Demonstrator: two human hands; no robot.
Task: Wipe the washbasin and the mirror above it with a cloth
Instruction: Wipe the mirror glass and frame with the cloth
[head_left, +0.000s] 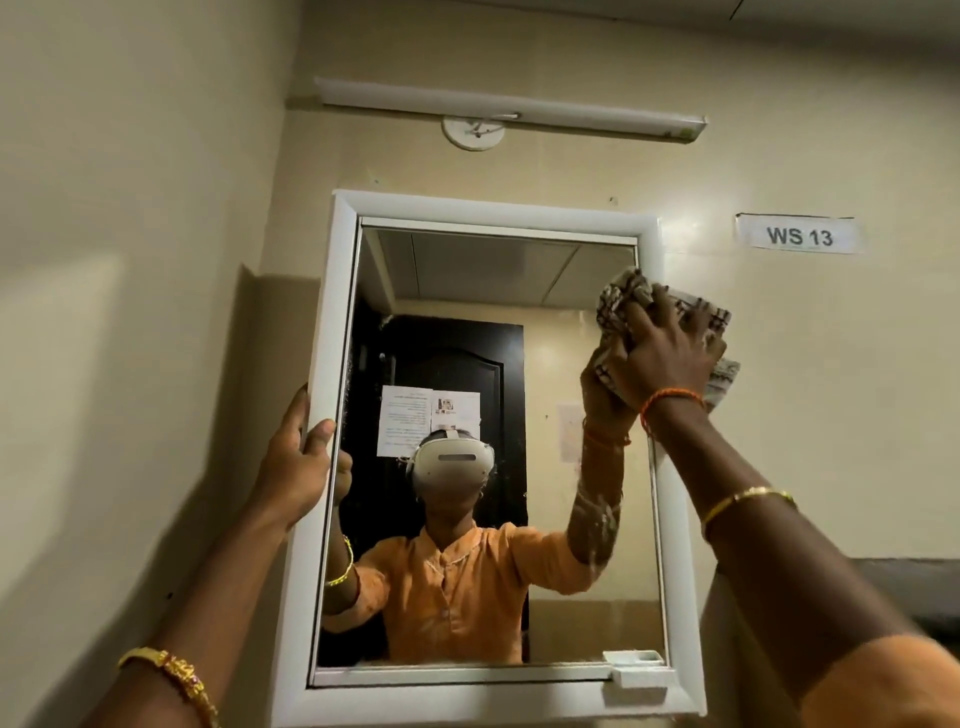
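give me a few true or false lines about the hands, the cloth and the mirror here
1. The right hand presses a checked cloth at the mirror's upper right corner. True.
2. The left hand holds a spray bottle. False: it grips the left edge of the mirror's white frame.
3. The wall sign reads WS 13. True.
4. The tube light hangs below the mirror. False: it is mounted above it.
5. The cloth is plain blue. False: it is pale with dark checks.
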